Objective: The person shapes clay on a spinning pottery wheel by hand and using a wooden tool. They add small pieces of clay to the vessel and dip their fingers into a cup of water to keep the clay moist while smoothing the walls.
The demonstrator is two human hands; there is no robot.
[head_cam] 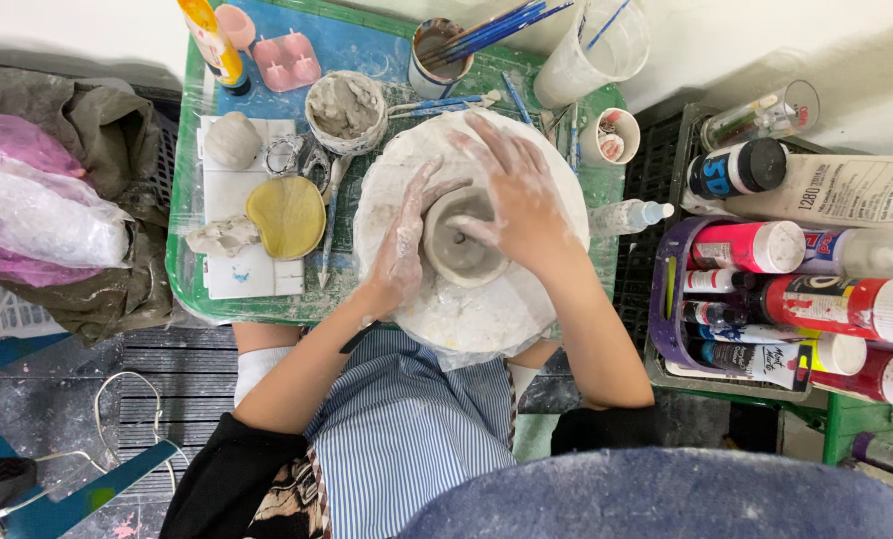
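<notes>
A small grey clay bowl sits on a white round turntable at the middle of the green table. My left hand, smeared with clay, cups the bowl's left outer wall. My right hand lies over the right rim, its thumb pressed inside the bowl against the wall. Both forearms reach in from below over a blue striped apron.
Left of the turntable lie a yellow sponge, a clay lump, a cup of wet clay and modelling tools. Cups of brushes stand at the back. A purple basket of paint bottles is on the right, bags on the left.
</notes>
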